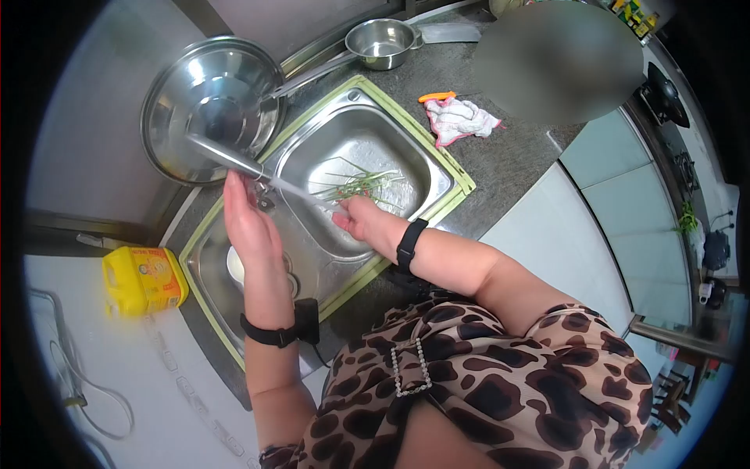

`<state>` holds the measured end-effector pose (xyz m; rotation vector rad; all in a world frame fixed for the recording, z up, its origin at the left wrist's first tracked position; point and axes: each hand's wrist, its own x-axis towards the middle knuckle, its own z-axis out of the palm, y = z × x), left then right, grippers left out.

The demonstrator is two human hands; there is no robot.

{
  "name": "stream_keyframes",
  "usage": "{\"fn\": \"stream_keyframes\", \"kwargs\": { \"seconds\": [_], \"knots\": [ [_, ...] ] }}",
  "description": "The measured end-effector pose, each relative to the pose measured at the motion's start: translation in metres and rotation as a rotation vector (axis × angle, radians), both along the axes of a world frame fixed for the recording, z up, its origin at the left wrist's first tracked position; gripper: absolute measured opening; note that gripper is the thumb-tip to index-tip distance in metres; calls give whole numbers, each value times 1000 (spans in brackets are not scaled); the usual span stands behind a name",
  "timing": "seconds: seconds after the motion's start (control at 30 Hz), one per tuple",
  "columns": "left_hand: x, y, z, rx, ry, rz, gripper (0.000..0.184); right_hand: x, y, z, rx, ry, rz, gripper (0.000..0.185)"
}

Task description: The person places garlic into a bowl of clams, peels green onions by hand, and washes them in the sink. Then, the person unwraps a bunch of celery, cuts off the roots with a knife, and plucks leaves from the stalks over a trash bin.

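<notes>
My left hand (254, 223) is raised against the silver faucet (248, 166), its fingers stretched out and touching the metal. From the spout a stream of water (301, 192) runs down toward my right hand (364, 220). That hand is over the near side of the right sink basin (308, 168), its fingers curled in; whether anything is between them is hidden. Just beyond the fingertips, thin green stalks like scallions (361, 186), with small reddish bits among them, lie on the wet basin floor.
A large steel bowl (176, 117) leans behind the faucet. A steel saucepan (380, 48) sits at the back. On the counter are a white cloth (461, 121) and an orange-handled tool (437, 97). A yellow jug (144, 281) stands left of the second basin (215, 270), which holds something white.
</notes>
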<state>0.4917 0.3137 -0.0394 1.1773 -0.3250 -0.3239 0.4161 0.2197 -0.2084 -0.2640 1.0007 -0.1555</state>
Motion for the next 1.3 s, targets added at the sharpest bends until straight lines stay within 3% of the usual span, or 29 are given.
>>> {"fn": "stream_keyframes", "kwargs": {
  "seconds": [0.1, 0.33, 0.47, 0.57, 0.6, 0.67, 0.73, 0.9, 0.97, 1.0, 1.03, 1.1, 1.13, 1.2, 1.3],
  "knots": [
    [1, -8, 8, 57, -62, -52, 36, 1, 0, -6, -21, 21, 6, 28],
    [22, -55, -2, 68, -118, -80, 34, -3, -19, -11, 0, 11, -54, 11],
    [28, -83, -3, 117, -62, -55, 35, 3, -43, -15, -15, 0, -100, 12],
    [20, -88, -38, 101, -109, -118, 40, 2, -58, 1, -6, 50, -197, 13],
    [7, -90, -48, 82, -24, -102, 43, 1, -63, 4, 6, 45, -216, 13],
    [9, -88, -91, 286, 138, -199, 32, 1, -72, 2, -21, 36, -229, 13],
    [10, -91, -119, 222, 442, -326, 25, 1, -80, 1, -48, 13, -216, 15],
    [12, -105, -161, 171, 672, -399, 15, -11, -91, 17, -186, 101, -93, 23],
    [13, -107, -172, 231, 869, -431, 13, -26, -100, 34, -537, 172, 65, 32],
    [7, -108, -175, 252, 885, -382, 28, -31, -112, 31, -706, 139, 67, 38],
    [-1, -110, -169, 250, 888, -386, 28, -37, -129, 33, -888, 135, 88, 40],
    [-15, -112, -160, 334, 1050, -367, 47, -57, -169, 42, -1204, 348, 154, 38],
    [-21, -112, -163, 302, 1063, -434, 59, -63, -210, 6, -1563, 492, 256, 39],
    [-34, -117, -161, 315, 1050, -490, 60, -93, -215, 46, -1605, 952, 421, 41],
    [-65, -123, -143, 340, 991, -554, 57, -132, -229, 37, -1633, 1042, 762, 45]
  ]
}}
